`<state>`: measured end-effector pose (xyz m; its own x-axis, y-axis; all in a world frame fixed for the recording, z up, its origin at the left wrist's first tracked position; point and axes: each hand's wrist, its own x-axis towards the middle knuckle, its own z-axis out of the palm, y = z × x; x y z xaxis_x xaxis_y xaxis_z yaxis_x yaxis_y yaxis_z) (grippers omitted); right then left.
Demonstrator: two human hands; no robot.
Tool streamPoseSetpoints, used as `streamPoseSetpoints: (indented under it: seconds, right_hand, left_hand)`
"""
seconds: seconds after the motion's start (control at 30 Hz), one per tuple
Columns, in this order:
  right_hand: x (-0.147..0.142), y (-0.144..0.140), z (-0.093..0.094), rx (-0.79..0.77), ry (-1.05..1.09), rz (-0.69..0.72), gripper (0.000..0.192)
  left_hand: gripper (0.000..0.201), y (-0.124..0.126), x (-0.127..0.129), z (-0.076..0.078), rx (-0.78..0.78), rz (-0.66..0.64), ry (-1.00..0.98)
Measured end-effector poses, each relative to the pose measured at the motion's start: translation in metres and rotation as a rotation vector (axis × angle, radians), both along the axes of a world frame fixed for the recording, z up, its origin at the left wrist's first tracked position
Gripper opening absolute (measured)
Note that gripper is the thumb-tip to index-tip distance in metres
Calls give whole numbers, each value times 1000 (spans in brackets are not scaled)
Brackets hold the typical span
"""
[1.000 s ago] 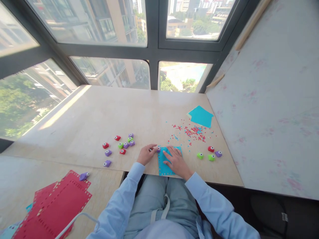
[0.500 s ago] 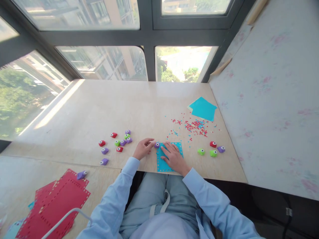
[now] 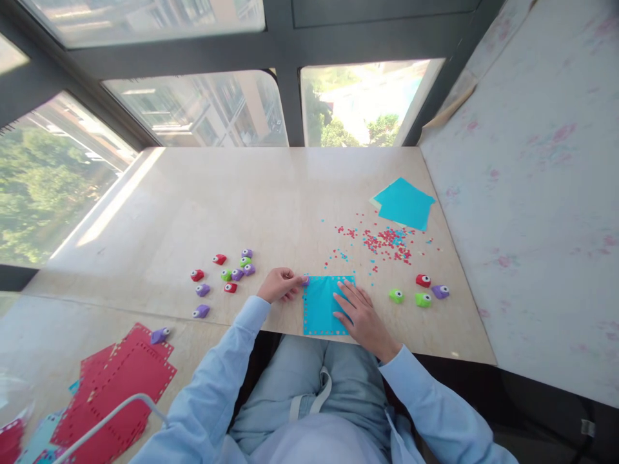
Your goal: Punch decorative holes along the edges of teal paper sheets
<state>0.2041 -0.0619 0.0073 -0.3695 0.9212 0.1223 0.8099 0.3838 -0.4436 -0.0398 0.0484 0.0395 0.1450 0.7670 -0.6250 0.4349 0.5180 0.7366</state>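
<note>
A blue square of paper lies near the table's front edge, with small holes along its left, bottom and top edges. At its upper left corner sits a small purple craft punch. My left hand has its thumb and fingers closed on that punch, which they partly cover. My right hand rests on the paper's right side, its fingers spread and flat, hiding much of that edge.
Several red, green and purple craft punches stand left, with more at right. Red and blue paper bits lie beyond my right hand, near blue sheets. Punched red sheets lie front left; a floral wall bounds the right.
My right hand has slid right across the blue paper, baring its middle. My left hand has moved slightly right and its thumb now covers the purple punch. The view has shifted a little.
</note>
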Motion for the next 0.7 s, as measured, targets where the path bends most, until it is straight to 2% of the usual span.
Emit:
streamPoseSetpoints:
  seconds: [0.17,0.43,0.7]
  right_hand:
    - [2,-4,-2,24,-11,37,41]
    - [-3,-3,-4,105,-18,-14,40]
    - [-3,-3,-6,119,-46,13,42]
  left_hand:
    - [50,3,0,-5,-37,-7,-5]
    - [51,3,-3,-3,-60,-43,-4]
    - [50,3,-1,-5,-51,-64,13]
